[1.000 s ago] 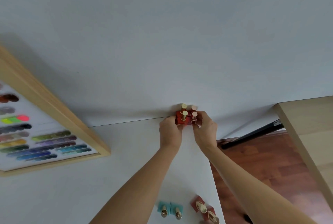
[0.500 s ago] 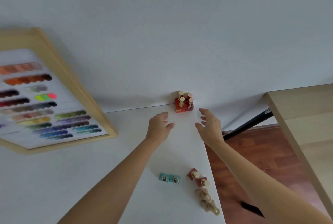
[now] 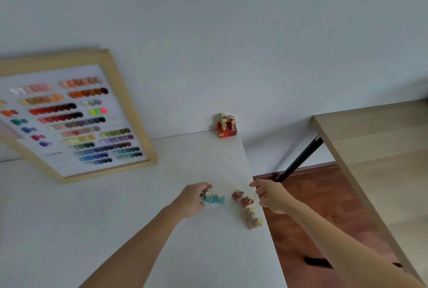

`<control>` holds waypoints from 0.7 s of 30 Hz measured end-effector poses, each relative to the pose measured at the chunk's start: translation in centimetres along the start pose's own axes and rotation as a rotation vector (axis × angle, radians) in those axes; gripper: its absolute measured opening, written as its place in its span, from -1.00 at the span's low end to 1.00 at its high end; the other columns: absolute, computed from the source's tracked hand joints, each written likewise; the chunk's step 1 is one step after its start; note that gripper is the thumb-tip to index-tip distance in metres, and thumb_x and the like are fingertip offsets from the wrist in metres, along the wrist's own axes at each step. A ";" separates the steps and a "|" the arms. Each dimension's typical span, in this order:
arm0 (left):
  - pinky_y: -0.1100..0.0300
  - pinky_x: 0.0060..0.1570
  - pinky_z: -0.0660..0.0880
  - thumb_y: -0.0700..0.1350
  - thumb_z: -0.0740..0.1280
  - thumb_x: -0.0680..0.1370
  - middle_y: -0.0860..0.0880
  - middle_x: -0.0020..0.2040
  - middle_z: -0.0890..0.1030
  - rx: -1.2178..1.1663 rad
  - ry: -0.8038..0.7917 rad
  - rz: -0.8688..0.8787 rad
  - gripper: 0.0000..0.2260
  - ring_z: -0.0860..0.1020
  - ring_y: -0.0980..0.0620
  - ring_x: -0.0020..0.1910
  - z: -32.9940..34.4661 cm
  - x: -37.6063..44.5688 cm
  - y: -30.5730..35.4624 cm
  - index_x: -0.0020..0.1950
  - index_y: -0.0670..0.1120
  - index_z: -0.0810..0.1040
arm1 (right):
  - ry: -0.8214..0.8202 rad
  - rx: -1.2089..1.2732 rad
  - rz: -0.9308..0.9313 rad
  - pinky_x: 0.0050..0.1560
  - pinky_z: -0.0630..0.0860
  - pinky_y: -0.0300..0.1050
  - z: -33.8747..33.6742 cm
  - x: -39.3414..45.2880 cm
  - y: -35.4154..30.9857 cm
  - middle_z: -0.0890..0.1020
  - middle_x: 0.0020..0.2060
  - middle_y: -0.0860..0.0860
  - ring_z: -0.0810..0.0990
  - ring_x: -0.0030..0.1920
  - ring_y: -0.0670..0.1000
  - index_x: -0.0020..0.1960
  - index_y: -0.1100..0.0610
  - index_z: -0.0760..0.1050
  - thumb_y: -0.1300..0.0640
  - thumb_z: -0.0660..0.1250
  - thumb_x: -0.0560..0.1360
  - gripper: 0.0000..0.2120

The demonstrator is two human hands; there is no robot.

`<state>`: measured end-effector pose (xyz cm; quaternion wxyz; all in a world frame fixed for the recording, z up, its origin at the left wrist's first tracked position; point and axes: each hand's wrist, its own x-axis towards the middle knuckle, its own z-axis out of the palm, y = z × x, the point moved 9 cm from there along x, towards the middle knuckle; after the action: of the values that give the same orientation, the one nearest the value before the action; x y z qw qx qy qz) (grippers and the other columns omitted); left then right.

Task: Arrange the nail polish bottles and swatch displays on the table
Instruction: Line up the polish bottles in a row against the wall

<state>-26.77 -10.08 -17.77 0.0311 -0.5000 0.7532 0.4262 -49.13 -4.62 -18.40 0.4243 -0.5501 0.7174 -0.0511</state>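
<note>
A cluster of several red nail polish bottles [image 3: 226, 128] with gold caps stands at the table's far right corner against the wall. Two teal bottles [image 3: 214, 198] stand side by side nearer to me. My left hand [image 3: 193, 198] curls around the left teal bottle, fingers over its cap. Two dark red bottles [image 3: 242, 197] and two beige bottles [image 3: 252, 217] run in a line along the right edge. My right hand [image 3: 269, 195] hovers just right of the dark red pair, fingers apart, holding nothing. A wood-framed swatch display [image 3: 76, 116] leans at the left.
The white table [image 3: 162, 195] ends in a right edge just beyond the line of bottles, with wooden floor [image 3: 324, 206] below. A light wooden table [image 3: 375, 144] with a black leg [image 3: 301, 160] stands to the right. A pale wall rises behind.
Both hands let go of the red cluster at the far corner and drew back toward me. The left hand now closes on a teal bottle, and the right hand has come beside the dark red pair.
</note>
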 end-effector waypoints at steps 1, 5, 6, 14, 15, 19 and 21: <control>0.38 0.08 0.37 -0.33 0.32 0.45 -0.09 0.22 0.57 0.001 0.033 -0.003 -0.55 0.55 -0.03 0.17 0.1 -0.1 -0.1 0.34 -0.15 0.45 | -0.010 -0.006 -0.006 -0.01 0.57 -0.20 0.3 -0.1 -0.2 0.57 0.07 0.08 0.56 -0.07 -0.01 0.28 0.00 0.43 0.39 0.35 0.40 -0.47; 0.22 -0.15 0.44 -0.31 0.35 0.42 -0.09 -0.08 0.62 0.006 0.155 0.017 -0.80 0.58 -0.09 -0.09 0.3 -1.0 0.3 0.02 -0.15 0.57 | 0.014 -0.050 -0.033 0.01 0.57 -0.16 0.6 -0.5 -0.7 0.58 0.03 0.05 0.55 -0.09 -0.02 0.28 -0.02 0.42 0.36 0.39 0.40 -0.47; 0.19 -0.16 0.45 -0.31 0.35 0.42 -0.08 -0.12 0.61 -0.003 0.165 0.022 -0.83 0.57 -0.09 -0.12 0.4 -1.1 0.4 -0.02 -0.16 0.57 | 0.020 -0.056 -0.038 0.01 0.57 -0.15 0.6 -0.4 -0.8 0.58 0.02 0.04 0.55 -0.08 -0.02 0.28 -0.03 0.42 0.35 0.40 0.40 -0.47; 0.12 -0.04 0.49 -0.31 0.46 0.37 -0.08 -0.08 0.56 -0.020 0.130 0.053 -0.79 0.55 -0.09 -0.07 1.9 -1.7 0.5 -0.04 -0.18 0.54 | 0.002 -0.116 -0.072 0.06 0.58 -0.08 1.0 0.4 -1.7 0.58 -0.06 -0.01 0.55 0.01 -0.02 0.27 -0.14 0.41 0.32 0.44 0.37 -0.41; 0.09 -0.02 0.51 -0.30 0.46 0.36 -0.11 -0.05 0.55 -0.022 0.135 0.051 -0.77 0.56 -0.11 -0.06 2.0 -1.7 0.5 -0.05 -0.16 0.50 | -0.002 -0.124 -0.076 0.05 0.58 -0.08 1.1 0.5 -1.8 0.58 -0.07 -0.02 0.55 0.01 -0.02 0.27 -0.17 0.41 0.32 0.43 0.37 -0.39; 0.09 0.11 0.56 -0.26 0.47 0.39 -0.10 0.13 0.47 -0.030 0.136 0.059 -0.55 0.56 -0.07 0.06 2.6 -1.2 1.1 0.21 -0.10 0.39 | -0.018 -0.147 -0.108 0.05 0.58 -0.08 1.5 0.9 -2.6 0.60 0.05 -0.01 0.54 0.06 -0.04 0.29 -0.22 0.39 0.38 0.36 0.38 -0.35; 0.10 0.17 0.53 -0.24 0.48 0.40 -0.09 0.18 0.44 -0.025 0.120 0.070 -0.43 0.55 -0.05 0.13 3.0 -0.8 1.4 0.35 -0.04 0.35 | -0.023 -0.163 -0.124 0.07 0.58 -0.06 1.6 1.1 -2.9 0.60 0.09 0.00 0.54 0.10 -0.03 0.30 -0.22 0.39 0.40 0.34 0.40 -0.34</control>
<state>-28.55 -7.29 -18.43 -0.0353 -0.4983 0.7655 0.4056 -45.90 -6.00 -18.46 0.3824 -0.6268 0.6788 -0.0122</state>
